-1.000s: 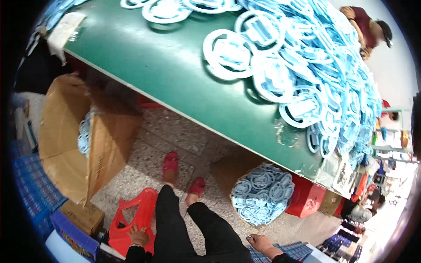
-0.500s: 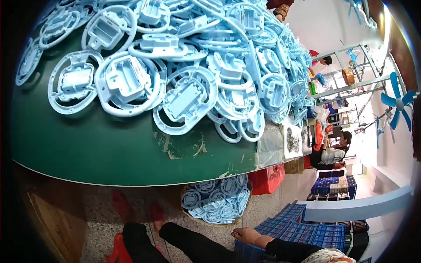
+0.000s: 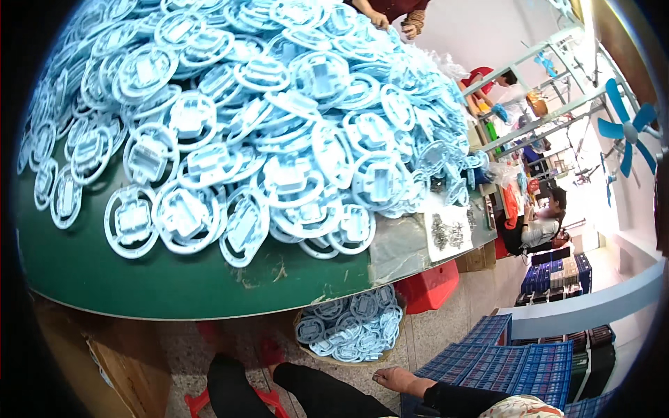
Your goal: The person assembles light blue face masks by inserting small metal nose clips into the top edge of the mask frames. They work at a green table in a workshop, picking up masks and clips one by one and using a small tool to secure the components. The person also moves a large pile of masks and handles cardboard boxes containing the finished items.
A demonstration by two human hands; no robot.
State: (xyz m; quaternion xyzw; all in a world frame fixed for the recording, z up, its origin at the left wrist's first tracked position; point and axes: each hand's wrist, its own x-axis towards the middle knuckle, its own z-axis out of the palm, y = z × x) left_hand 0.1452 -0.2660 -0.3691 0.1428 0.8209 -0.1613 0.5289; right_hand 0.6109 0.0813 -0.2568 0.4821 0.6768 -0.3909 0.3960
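My right hand (image 3: 396, 380) comes in at the lower right on a black sleeve with a patterned cuff. It hovers above the floor, to the right of my legs, with its fingers curled and the tips pinched together. Whatever they hold, if anything, is too small to make out. My left hand is out of the picture. A large heap of light-blue steering-wheel-shaped plastic parts (image 3: 320, 73) covers most of the green table (image 3: 174, 282). Nearest that hand is a round basket (image 3: 397, 334) under the table edge, filled with similar light-blue parts.
A white sheet with small dark pieces (image 3: 449, 233) lies at the table's right end. A red stool (image 3: 428, 287) stands beneath. Blue crates (image 3: 481, 362) are at the right, a cardboard box (image 3: 125, 355) at the left. Another person's hand (image 3: 378, 19) is behind the heap.
The view has shifted, so more of the heap shows and the table edge sits lower. Behind the heap, the other person's hands have come into view. My right hand stays pinched.
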